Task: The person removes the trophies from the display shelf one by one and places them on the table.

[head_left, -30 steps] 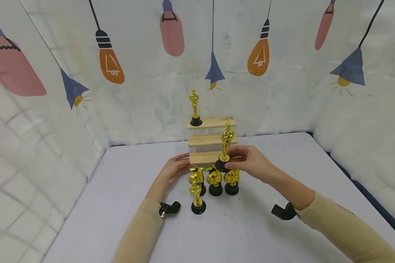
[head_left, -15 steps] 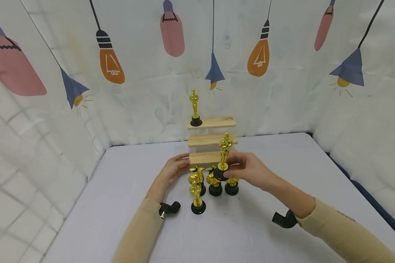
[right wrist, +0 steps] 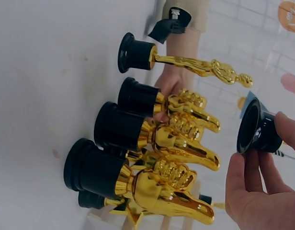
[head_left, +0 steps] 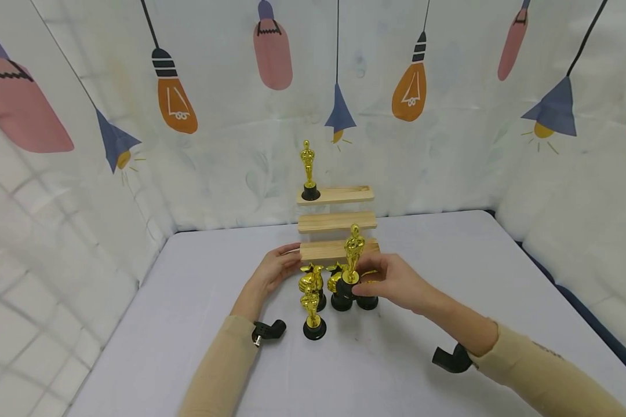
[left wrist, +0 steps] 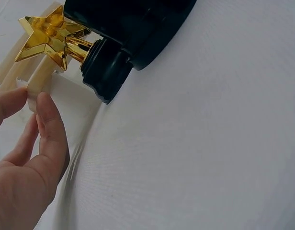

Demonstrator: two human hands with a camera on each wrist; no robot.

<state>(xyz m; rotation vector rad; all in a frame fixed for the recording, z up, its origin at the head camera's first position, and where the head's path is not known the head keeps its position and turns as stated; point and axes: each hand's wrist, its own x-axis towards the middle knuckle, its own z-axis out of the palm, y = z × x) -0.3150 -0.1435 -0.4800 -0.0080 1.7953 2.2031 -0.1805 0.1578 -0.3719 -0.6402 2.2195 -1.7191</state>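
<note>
My right hand (head_left: 399, 282) grips a gold figure statuette (head_left: 353, 250) by its black base (right wrist: 260, 127), holding it upright above the thumbs-up trophies. At the lowest step's left end, my left hand (head_left: 275, 269) pinches the three-step wooden display stand (head_left: 320, 251) between thumb and fingers. Another gold statuette (head_left: 308, 165) stands at the left of the top step. In front of the stand is a row of gold thumbs-up trophies (right wrist: 171, 187) on black bases, with star trophies (left wrist: 49, 37) behind them. Nearest to me, one more statuette (head_left: 310, 307) stands on the table.
A white cloth covers the table (head_left: 396, 370). Behind the stand hangs a pale curtain (head_left: 229, 168) printed with lamps and bulbs, and it continues along both sides. Each wrist wears a black camera mount (head_left: 271, 330).
My right hand has lowered the statuette, bringing it slightly left and toward me, from before the middle step down to the thumbs-up trophies. My left hand has stayed on the stand.
</note>
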